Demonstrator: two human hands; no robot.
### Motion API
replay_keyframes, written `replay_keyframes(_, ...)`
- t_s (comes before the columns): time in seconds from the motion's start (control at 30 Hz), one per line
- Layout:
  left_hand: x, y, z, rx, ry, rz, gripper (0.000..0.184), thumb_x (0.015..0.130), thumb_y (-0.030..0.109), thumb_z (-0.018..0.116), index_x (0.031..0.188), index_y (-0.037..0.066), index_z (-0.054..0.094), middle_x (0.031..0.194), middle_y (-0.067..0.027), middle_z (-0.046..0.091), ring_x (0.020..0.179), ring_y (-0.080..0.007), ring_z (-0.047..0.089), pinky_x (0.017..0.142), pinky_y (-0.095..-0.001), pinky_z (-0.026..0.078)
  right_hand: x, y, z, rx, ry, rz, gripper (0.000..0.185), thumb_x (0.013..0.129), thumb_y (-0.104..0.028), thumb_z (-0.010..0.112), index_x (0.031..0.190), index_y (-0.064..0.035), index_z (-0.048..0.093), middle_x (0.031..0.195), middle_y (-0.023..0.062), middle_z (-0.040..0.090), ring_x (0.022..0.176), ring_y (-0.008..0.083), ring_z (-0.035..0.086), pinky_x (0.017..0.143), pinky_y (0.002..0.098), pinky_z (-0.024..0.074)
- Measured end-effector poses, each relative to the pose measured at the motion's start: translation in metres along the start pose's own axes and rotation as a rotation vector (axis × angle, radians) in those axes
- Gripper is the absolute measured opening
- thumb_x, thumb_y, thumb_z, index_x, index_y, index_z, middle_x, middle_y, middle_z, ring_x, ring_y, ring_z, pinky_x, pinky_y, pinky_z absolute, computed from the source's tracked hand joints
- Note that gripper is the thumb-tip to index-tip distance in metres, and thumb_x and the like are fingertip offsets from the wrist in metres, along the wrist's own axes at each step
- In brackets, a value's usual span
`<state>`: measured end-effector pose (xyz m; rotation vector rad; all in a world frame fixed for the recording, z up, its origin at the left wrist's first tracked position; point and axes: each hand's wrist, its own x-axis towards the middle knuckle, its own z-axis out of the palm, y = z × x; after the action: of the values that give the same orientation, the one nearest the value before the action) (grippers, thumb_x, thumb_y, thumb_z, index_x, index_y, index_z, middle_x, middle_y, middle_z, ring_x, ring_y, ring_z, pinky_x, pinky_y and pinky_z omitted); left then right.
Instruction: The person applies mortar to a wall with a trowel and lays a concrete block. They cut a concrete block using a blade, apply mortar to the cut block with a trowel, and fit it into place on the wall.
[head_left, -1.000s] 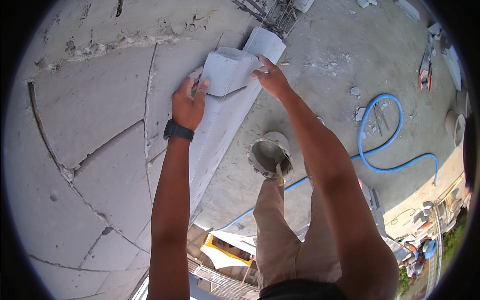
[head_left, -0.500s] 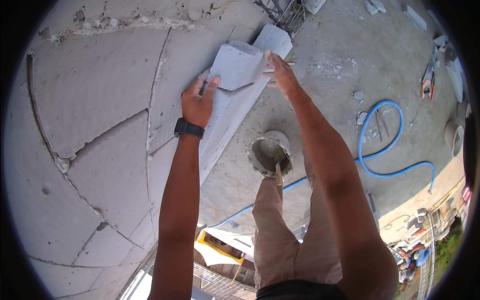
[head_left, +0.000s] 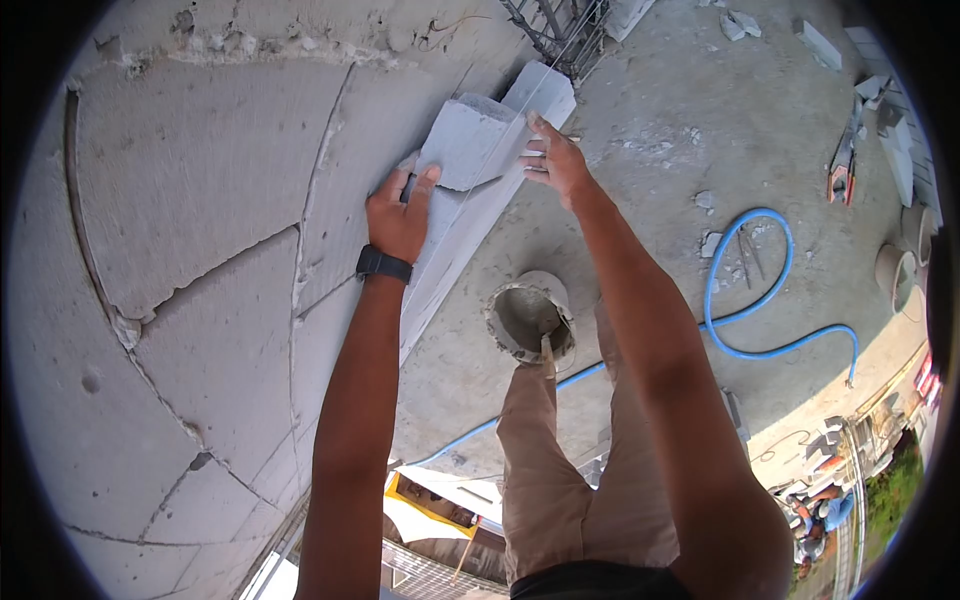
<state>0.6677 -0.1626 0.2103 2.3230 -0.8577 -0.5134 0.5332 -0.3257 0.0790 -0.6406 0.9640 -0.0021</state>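
Fingers of the left hand (head_left: 398, 225), beside the jointed wall (head_left: 220, 160), are closed on the near left corner of the pale block (head_left: 465, 145), thumb against its edge. The block lies on the long pale ledge (head_left: 450, 240), under the thin string (head_left: 505, 138). Handling it well, I'd judge, calls for light, even pressure from both sides, with the palms low and no finger pushing the string out of its straight run; small nudges would suit it better than shoves, since a sharp knock could chip the corners. At the block's right, the right hand (head_left: 562, 168) is open, its fingers loosely bent; whether their tips touch the block or only the string, I cannot tell. Its underside and the left fingertips are hidden. Farther right, the round bucket (head_left: 490, 318) holds something grey, perhaps wet mix, and the dark rim of the view cuts off what lies beyond the blue hose (head_left: 789, 255)
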Motion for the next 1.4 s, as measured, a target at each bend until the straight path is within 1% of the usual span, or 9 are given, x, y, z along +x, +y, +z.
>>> replay_keyframes(0.13,0.001,-0.003,0.001,-0.003,0.024,0.045,0.037,0.090,0.023,0.069,0.115,-0.004,0.065,0.103,-0.0227,0.069,0.097,-0.0277,0.068,0.091,-0.0351,0.049,-0.005,0.005,0.010,0.073,0.039,0.006,0.089,0.085,-0.069,0.053,0.148,-0.0085,0.036,0.143,0.0210,0.040,0.122,0.0329,0.052,0.103,0.0421,0.0431)
replay_keyframes(0.23,0.001,-0.004,0.001,-0.010,0.007,0.035,0.037,0.090,0.023,0.069,0.115,-0.004,0.065,0.104,-0.0224,0.069,0.097,-0.0275,0.067,0.091,-0.0352,0.048,-0.017,0.017,0.025,0.123,0.065,-0.049,0.094,0.086,-0.072,0.048,0.151,-0.0069,0.027,0.152,0.0231,0.028,0.135,0.0359,0.039,0.110,0.0440,0.0349)
replay_keyframes(0.3,0.002,-0.006,0.002,-0.011,0.008,0.041,0.037,0.090,0.023,0.069,0.115,-0.005,0.065,0.104,-0.0222,0.069,0.098,-0.0275,0.067,0.091,-0.0353,0.048,-0.024,0.023,0.037,0.319,0.068,-0.122,0.099,0.088,-0.073,0.040,0.153,-0.0038,0.015,0.158,0.0236,0.014,0.145,0.0366,0.021,0.116,0.0452,0.0221)
replay_keyframes(0.4,0.002,-0.006,0.003,-0.007,0.020,0.071,0.037,0.091,0.023,0.068,0.114,-0.005,0.065,0.104,-0.0223,0.069,0.097,-0.0273,0.067,0.091,-0.0352,0.048,-0.026,0.023,0.042,0.408,0.079,-0.098,0.099,0.091,-0.074,0.030,0.153,-0.0006,0.005,0.160,0.0222,0.008,0.148,0.0338,0.010,0.119,0.0451,0.0093)
replay_keyframes(0.6,0.001,-0.004,0.001,-0.027,0.005,0.062,0.037,0.091,0.023,0.067,0.114,-0.006,0.065,0.103,-0.0232,0.069,0.097,-0.0273,0.067,0.090,-0.0357,0.049,-0.018,0.029,0.028,0.444,-0.031,-0.031,0.101,0.089,-0.076,0.018,0.152,0.0008,0.002,0.161,0.0181,0.003,0.149,0.0284,0.007,0.119,0.0434,-0.0011)
replay_keyframes(1.0,0.000,-0.010,0.002,0.026,0.030,0.119,0.035,0.092,0.021,0.066,0.114,-0.006,0.065,0.103,-0.0236,0.069,0.099,-0.0280,0.067,0.092,-0.0359,0.048,-0.021,0.018,0.034,0.487,-0.063,0.004,0.106,0.085,-0.081,0.019,0.153,-0.0009,0.001,0.162,0.0158,-0.002,0.150,0.0261,0.000,0.118,0.0418,-0.0038)
replay_keyframes(1.07,-0.001,-0.005,0.000,0.032,-0.007,0.087,0.029,0.094,0.015,0.062,0.115,-0.005,0.064,0.104,-0.0143,0.070,0.096,-0.0179,0.063,0.090,-0.0324,0.047,-0.021,0.016,0.032,0.481,-0.062,0.010,0.107,0.085,-0.082,0.019,0.153,-0.0009,0.001,0.162,0.0158,-0.002,0.150,0.0261,0.001,0.118,0.0417,-0.0038)
replay_keyframes(1.2,0.001,-0.003,0.000,0.053,-0.017,0.108,0.029,0.094,0.015,0.062,0.115,-0.005,0.064,0.104,-0.0138,0.070,0.095,-0.0176,0.063,0.090,-0.0320,0.047,-0.023,0.014,0.030,0.460,-0.066,0.020,0.111,0.083,-0.084,0.020,0.153,-0.0004,0.002,0.162,0.0160,-0.001,0.150,0.0263,0.001,0.119,0.0423,-0.0033)
replay_keyframes(1.4,0.004,-0.013,0.002,0.106,0.040,0.207,0.030,0.093,0.019,0.063,0.111,-0.004,0.064,0.094,-0.0212,0.069,0.088,-0.0275,0.067,0.083,-0.0367,0.050,-0.027,0.013,0.025,0.446,-0.107,0.019,0.111,0.082,-0.085,0.024,0.153,-0.0032,-0.003,0.162,0.0156,0.000,0.150,0.0274,0.003,0.119,0.0437,0.0005)
